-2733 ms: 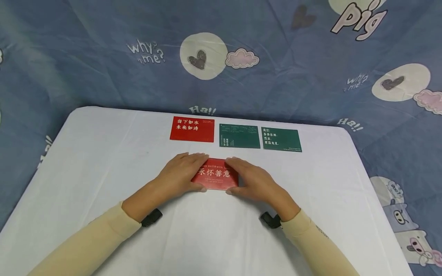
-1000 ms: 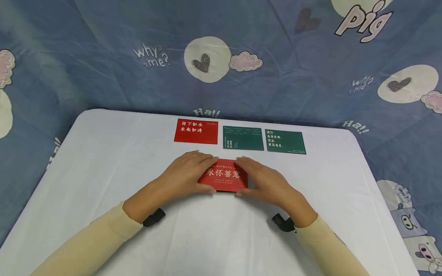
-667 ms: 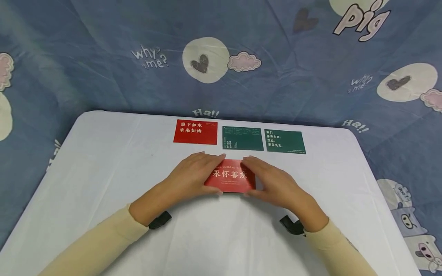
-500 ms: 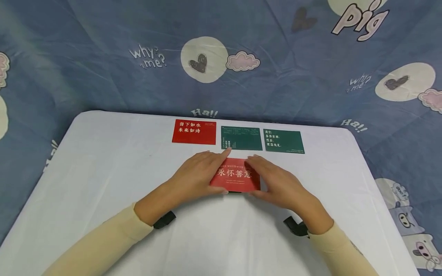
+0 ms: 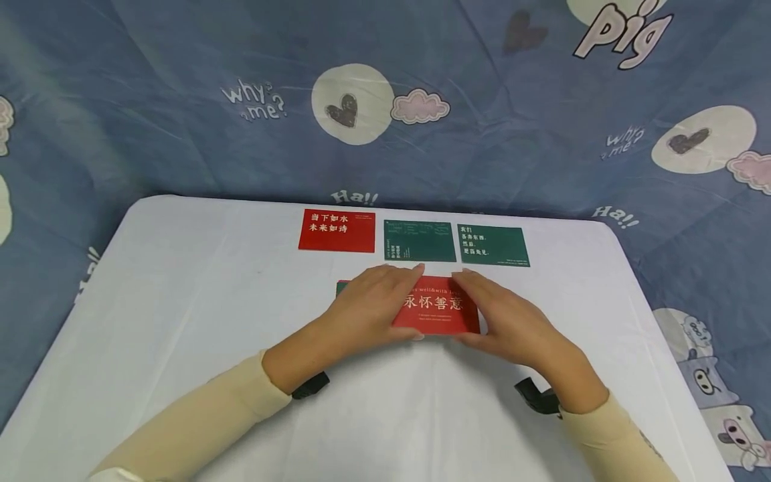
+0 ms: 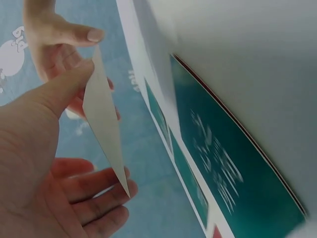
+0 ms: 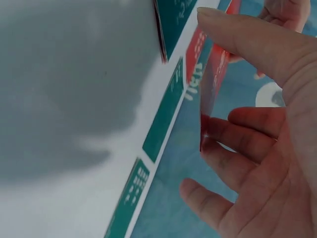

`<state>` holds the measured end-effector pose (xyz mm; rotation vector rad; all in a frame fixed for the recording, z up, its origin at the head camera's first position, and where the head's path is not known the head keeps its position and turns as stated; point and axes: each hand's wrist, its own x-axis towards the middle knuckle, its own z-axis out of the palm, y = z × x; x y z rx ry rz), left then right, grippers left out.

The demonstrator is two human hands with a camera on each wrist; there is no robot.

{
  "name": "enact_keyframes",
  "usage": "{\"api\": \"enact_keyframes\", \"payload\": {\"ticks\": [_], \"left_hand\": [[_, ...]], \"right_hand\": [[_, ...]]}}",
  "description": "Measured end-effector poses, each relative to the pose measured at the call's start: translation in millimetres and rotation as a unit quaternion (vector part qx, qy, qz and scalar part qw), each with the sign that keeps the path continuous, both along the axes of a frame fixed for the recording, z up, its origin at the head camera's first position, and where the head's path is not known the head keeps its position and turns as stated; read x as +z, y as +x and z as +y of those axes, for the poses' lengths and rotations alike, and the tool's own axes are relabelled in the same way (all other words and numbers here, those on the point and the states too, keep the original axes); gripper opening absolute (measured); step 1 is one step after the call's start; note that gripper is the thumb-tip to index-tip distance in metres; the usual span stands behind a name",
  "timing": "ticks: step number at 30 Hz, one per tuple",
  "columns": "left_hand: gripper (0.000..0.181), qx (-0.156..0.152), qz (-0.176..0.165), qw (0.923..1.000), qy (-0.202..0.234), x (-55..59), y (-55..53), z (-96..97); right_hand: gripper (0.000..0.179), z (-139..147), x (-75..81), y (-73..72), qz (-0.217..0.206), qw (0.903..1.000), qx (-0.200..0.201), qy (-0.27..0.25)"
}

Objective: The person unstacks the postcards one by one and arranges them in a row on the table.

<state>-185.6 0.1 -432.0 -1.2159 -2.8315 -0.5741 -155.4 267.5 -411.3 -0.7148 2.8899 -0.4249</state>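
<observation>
Both hands hold one red card (image 5: 435,314) printed with large white characters, raised above the table. My left hand (image 5: 373,304) pinches its left end between thumb and fingers; my right hand (image 5: 512,325) pinches the right end. The card's pale underside (image 6: 101,106) faces the left wrist camera. Below it and to the left lies a small stack of cards (image 6: 223,153) with a green one on top, its layered edges showing. In the head view my left hand hides most of that stack, apart from a green corner (image 5: 340,286).
Three cards lie in a row near the far table edge: a red card (image 5: 337,235), a dark green card (image 5: 421,242) and another green card (image 5: 494,246). White cloth covers the table (image 5: 211,281). Behind it hangs a blue printed curtain (image 5: 181,120).
Both hands have moved to the right together with the red card. A green corner of the stack now shows to the left of my left hand. The far row of cards stays put.
</observation>
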Motion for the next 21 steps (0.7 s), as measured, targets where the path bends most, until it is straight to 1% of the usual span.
{"api": "enact_keyframes", "payload": {"ticks": [4, 7, 10, 15, 21], "left_hand": [[0.097, -0.011, 0.041, 0.999, -0.01, -0.6, 1.9, 14.5], [0.091, -0.022, 0.087, 0.9958, -0.02, -1.0, 1.8, 22.7], [0.088, -0.029, 0.114, 0.9927, -0.023, -1.1, 0.5, 29.6], [0.085, -0.033, 0.134, 0.99, -0.032, -1.5, -2.6, 43.7], [0.083, -0.034, 0.145, 0.9877, -0.049, -1.8, -5.6, 62.7]], "right_hand": [[0.099, 9.7, 3.6, 3.4, 0.0, 0.9999, -0.004, 0.013], [0.099, 15.5, 4.9, 4.9, -0.001, 0.9998, -0.007, 0.016], [0.1, 20.8, 5.6, 5.3, -0.003, 0.9997, -0.016, 0.016], [0.099, 30.1, 7.3, 4.9, -0.01, 0.9994, -0.029, 0.018], [0.099, 42.7, 8.9, 3.4, -0.015, 0.9988, -0.035, 0.031]]}}
